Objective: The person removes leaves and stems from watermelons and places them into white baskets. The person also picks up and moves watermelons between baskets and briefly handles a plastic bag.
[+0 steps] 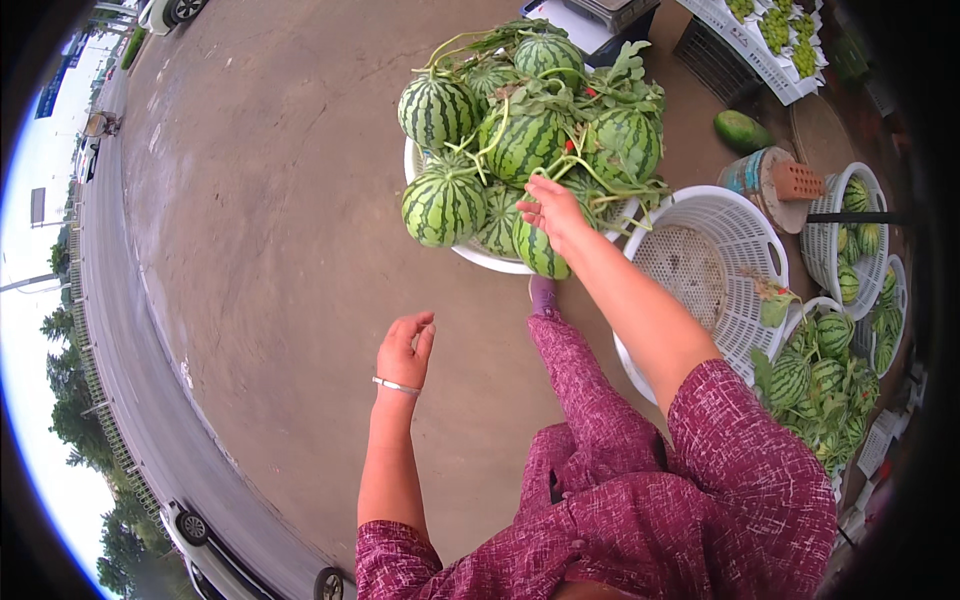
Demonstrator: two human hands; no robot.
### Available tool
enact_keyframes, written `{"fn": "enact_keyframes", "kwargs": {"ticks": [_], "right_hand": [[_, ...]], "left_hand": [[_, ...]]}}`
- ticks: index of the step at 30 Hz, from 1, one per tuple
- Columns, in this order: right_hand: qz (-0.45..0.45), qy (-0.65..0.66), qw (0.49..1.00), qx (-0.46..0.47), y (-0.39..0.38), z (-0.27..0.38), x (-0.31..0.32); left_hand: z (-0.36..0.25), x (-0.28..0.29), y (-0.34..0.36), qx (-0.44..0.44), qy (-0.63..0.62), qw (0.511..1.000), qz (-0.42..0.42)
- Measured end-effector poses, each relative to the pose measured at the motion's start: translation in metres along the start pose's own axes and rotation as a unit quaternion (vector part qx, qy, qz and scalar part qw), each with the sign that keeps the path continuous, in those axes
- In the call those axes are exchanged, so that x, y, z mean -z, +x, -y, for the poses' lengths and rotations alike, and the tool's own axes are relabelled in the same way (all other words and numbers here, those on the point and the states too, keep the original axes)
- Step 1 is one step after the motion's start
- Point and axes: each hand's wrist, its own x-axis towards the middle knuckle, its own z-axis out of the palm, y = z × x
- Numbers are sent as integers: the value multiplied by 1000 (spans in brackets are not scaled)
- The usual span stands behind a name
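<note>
A white plastic basket (458,251) is heaped with striped watermelons (436,205), leaves (628,70) and curly vines. My right hand (550,208) reaches over the front of the heap, fingers apart and slightly bent, beside a small striped melon (535,250); whether the fingertips touch a vine or melon I cannot tell. My left hand (404,350), with a silver bangle at the wrist, hangs over the brown ground, fingers loosely curled and apart, holding nothing. An empty white basket (668,262) stands to the right, partly hidden by my right forearm.
Further right are baskets of watermelons (828,385), a stool (757,200) with a perforated brick (798,180), and a dark green melon (742,131). Grapes (775,32) in trays and a scale (605,14) are at the top. A road (150,340) with parked cars runs along the left.
</note>
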Motion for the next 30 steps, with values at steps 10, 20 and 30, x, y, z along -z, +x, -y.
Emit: {"fn": "enact_keyframes", "kwargs": {"ticks": [10,20,30], "right_hand": [[-146,52,984,-85,140,6,-72],[-49,-209,972,98,134,23,-87],[-183,-439,837,270,115,3,-82]], "left_hand": [[-52,-39,292,-244,109,954,136],[-41,-79,417,-457,387,745,296],[-17,-93,437,266,-207,797,500]]}}
